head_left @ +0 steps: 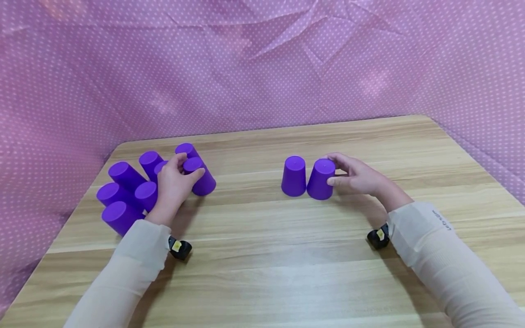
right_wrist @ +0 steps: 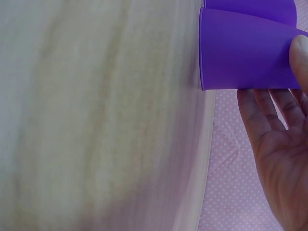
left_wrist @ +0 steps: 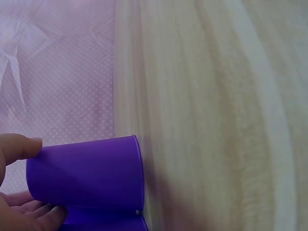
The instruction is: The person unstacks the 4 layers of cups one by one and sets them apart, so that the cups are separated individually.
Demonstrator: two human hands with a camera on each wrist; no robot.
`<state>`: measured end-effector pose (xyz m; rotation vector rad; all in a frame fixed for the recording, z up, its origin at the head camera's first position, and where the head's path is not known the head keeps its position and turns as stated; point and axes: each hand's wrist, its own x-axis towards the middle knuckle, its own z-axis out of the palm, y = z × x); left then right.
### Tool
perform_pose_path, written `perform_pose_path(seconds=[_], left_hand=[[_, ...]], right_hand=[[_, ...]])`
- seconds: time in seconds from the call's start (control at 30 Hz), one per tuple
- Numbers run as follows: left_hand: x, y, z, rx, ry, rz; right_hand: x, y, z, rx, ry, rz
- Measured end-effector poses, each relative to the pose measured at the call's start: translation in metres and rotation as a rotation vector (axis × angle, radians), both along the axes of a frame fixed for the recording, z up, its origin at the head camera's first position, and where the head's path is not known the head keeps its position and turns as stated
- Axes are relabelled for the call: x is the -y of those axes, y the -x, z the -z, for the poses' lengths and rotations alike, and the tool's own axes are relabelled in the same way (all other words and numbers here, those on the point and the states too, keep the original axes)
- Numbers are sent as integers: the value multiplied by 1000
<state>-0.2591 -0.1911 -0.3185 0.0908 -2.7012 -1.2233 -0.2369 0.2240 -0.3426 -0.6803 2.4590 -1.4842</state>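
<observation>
Upside-down purple cups stand on a wooden table. With thumb and fingers, my left hand [head_left: 174, 187] grips one purple cup [head_left: 204, 183] near its upturned base, at the right side of a cluster. In the left wrist view, that cup's open rim is down at the table and another cup's edge shows beside it. My right hand [head_left: 362, 176] holds another purple cup [head_left: 320, 183], thumb on the near side and fingers on the far side. Just left of it stands a second cup [head_left: 293, 178], their lower rims close together.
Several more purple cups [head_left: 116, 215] stand grouped at the left of the table [head_left: 262, 255], partly hidden behind my left hand. Pink dotted cloth [head_left: 262, 73] hangs behind and at both sides. Small black cameras [head_left: 180, 249] are strapped at both wrists, low over the tabletop.
</observation>
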Motion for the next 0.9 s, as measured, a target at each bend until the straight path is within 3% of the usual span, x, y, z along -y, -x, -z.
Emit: perform_pose_path(seconds=[0.53,0.9], left_hand=[[-17,-5,-8,-171,6,17],[-43,-9,-9,-246,-68,98]], right_hand=[[0,-1,0,4,-2,-2],[0,0,0,7,6,2]])
